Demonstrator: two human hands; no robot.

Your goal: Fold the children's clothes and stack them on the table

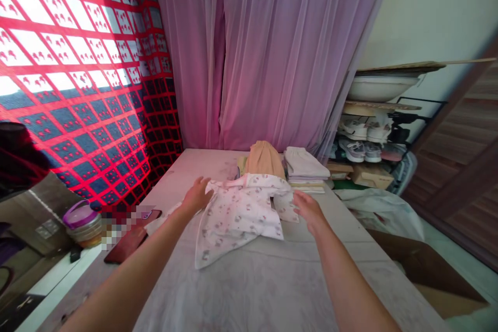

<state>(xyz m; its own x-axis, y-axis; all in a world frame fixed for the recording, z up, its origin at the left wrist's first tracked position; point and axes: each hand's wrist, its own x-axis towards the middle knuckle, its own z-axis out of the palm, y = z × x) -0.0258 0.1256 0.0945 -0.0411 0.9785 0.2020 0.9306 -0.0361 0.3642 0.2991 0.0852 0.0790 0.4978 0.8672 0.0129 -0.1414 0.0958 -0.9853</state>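
Note:
A small white short-sleeved shirt (237,212) with a scattered print lies loosely spread on the pale table surface (233,290). My left hand (199,196) is at its left shoulder edge, with fingers stretched and apart. My right hand (309,210) is beside the sleeve on the right, its fingertips close to or touching the cloth and its fingers loosely spread. Just behind the shirt lies a peach gathered garment (266,158). A pile of folded light clothes (305,166) sits to the right of that. White cloth (167,218) shows partly behind my left forearm.
A flat dark red object (126,246), partly blurred out, lies at the left edge. A purple-lidded tub (81,223) stands beyond it. Purple curtains (272,52) hang behind. To the right are a shoe rack (365,129) and an open cardboard box (428,264).

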